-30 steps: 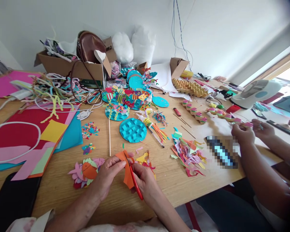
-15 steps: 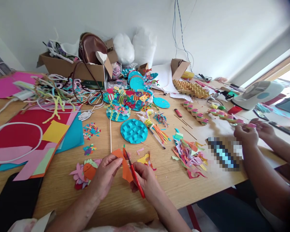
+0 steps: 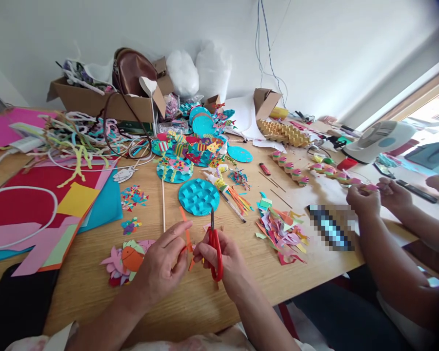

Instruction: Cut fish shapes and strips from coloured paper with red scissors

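- Orange paper [image 3: 186, 233] stands edge-on between the two hands at the near edge of the wooden table [image 3: 95, 287], seen as a thin upright strip; the left hand [image 3: 161, 265] pinches it, forefinger stretched up along it and the other fingers curled in
- red-handled scissors [image 3: 215, 246] sit in the right hand [image 3: 225, 261], whose fingers are closed through and around the loops; the blades point up and away, together as far as can be seen, just beside the orange paper
- just left of the left hand lies a paper flower cluster [image 3: 126, 258] with an orange round piece on pink and green petals; a black sheet [image 3: 14, 304] lies at the near left corner
- a little further out, a teal folded disc [image 3: 198, 196] lies beyond the scissors; a thin wooden stick [image 3: 163, 202] lies to its left; a heap of coloured paper scraps [image 3: 281, 231] lies to its right
- at the left, red, yellow, teal and pink sheets [image 3: 40, 204] are stacked, with a white cord looped over them
- at the right, another person's hands [image 3: 378, 195] hold a small pink piece, close together over the table
- further back are decorated teal discs [image 3: 190, 146], a row of pink-and-green paper pieces [image 3: 289, 168] and a yellow honeycomb paper shape [image 3: 283, 131]
- farthest, by the wall, a cardboard box [image 3: 102, 102] holds a brown bag [image 3: 131, 70]; a white fan [image 3: 378, 141] lies at the far right
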Demonstrator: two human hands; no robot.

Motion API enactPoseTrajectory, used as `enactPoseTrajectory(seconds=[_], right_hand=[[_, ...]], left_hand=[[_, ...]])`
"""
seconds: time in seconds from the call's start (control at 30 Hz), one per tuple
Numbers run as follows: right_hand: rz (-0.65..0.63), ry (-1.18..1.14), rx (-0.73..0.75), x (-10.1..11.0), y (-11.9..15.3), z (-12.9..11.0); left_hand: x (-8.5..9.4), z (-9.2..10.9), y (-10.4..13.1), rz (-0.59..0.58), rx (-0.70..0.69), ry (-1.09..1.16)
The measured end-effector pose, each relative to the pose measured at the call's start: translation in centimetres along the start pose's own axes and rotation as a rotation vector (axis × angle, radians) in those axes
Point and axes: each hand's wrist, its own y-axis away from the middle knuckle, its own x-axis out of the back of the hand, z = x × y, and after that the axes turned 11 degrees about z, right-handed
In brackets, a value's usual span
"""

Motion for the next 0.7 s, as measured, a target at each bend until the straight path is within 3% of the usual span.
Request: enactPoseTrajectory(seconds=[0.23, 0.47, 0.57, 0.7], right_hand=[[0.087, 0.039, 0.103, -0.1, -0.5, 1.7], [0.095, -0.112, 0.039, -0.3, -0.3, 1.6], [0.119, -0.104, 0.065, 0.0, -0.3, 1.2], [0.097, -0.117, 0.103, 0.4, -0.1, 0.6]], left_hand=[[-0.4, 0.0, 0.3, -0.020, -0.054, -0.039], [-0.5, 0.1, 0.6, -0.002, -0.033, 0.060], [-0.2, 0.1, 0.4, 0.106, 0.183, 0.229], [-0.4, 0.1, 0.0, 0.219, 0.670, 0.704]])
